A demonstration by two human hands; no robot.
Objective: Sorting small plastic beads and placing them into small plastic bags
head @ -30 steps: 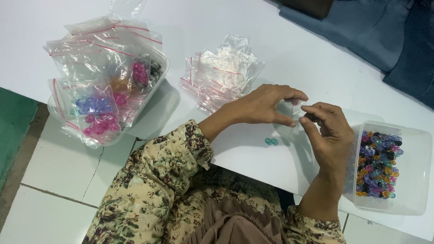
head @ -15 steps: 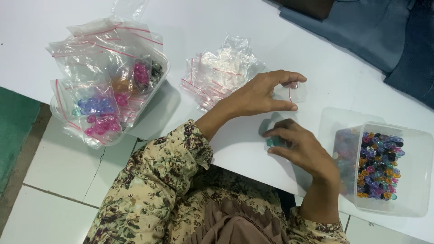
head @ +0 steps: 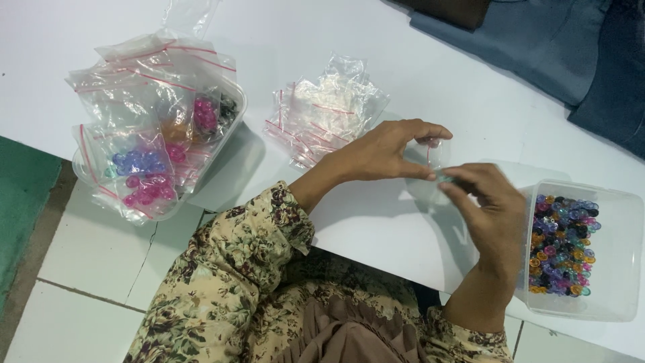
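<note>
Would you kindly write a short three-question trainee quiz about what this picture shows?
1. True or false: the left hand holds a small clear bag.
2. Which tub holds loose mixed-colour beads: A, the right tub; B, the left tub?
3. What lies between the tubs on the white table?

Key: 1 true. 2 A. 3 a pile of empty clear bags.

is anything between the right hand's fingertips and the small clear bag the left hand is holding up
Nothing visible. The right hand has its fingertips right at the mouth of the small clear bag pinched by the left hand, above bare white table.
</note>
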